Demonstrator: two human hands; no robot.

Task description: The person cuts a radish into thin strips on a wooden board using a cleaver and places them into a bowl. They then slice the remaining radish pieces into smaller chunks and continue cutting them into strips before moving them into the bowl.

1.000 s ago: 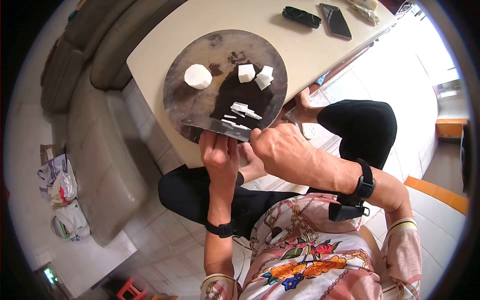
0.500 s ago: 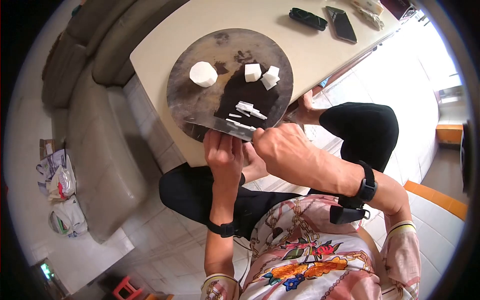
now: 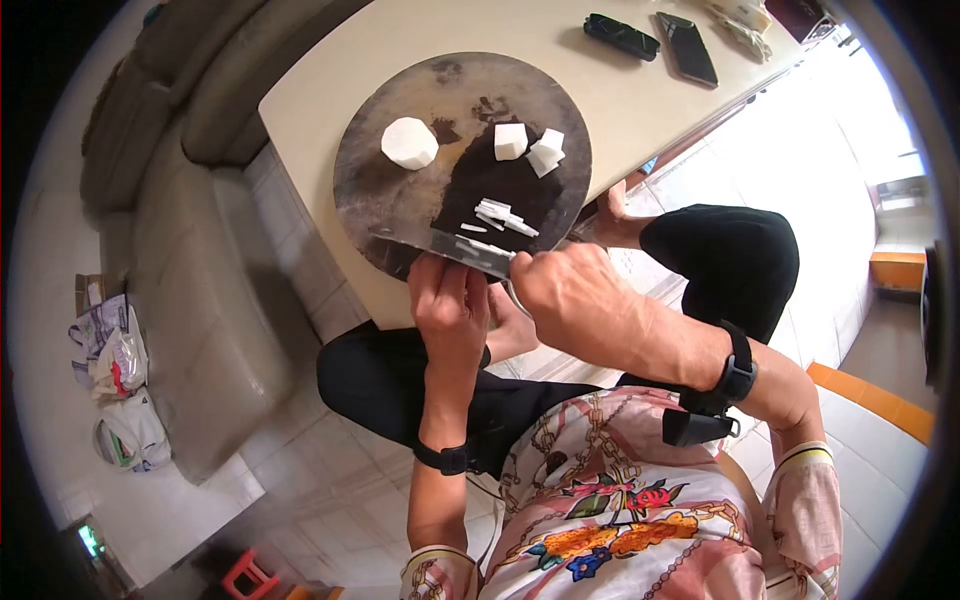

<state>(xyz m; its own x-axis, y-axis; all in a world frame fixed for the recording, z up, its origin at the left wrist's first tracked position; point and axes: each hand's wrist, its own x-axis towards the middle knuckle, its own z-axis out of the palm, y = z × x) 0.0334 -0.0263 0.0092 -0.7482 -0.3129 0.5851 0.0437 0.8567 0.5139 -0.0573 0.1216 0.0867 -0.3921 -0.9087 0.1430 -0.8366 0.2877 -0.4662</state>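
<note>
A round dark cutting board (image 3: pixel 390 205) lies on the table, with a knife (image 3: pixel 440 245) across its near edge. My right hand (image 3: pixel 562 285) is closed round the knife's handle end. Bent fingers of my left hand (image 3: pixel 446 298) press together just behind the blade; whatever they hold is hidden by the blade and fingers. Thin white strips (image 3: pixel 505 217) lie in a small pile beyond the blade, and more strips lie along it. A large white round chunk (image 3: pixel 409 143) sits at the board's left, and smaller white blocks (image 3: pixel 510 141) sit at its upper right.
At the table's (image 3: pixel 330 100) far right are a dark case (image 3: pixel 621 37), a phone (image 3: pixel 687 48) and a crumpled bag (image 3: pixel 742 28). A grey sofa (image 3: pixel 215 320) stands at the left, bags (image 3: pixel 125 400) on the floor beyond it. My knees are below the table edge.
The board and table have shifted very slightly in view. Both hands and the knife hold nearly the same place at the board's near edge.
</note>
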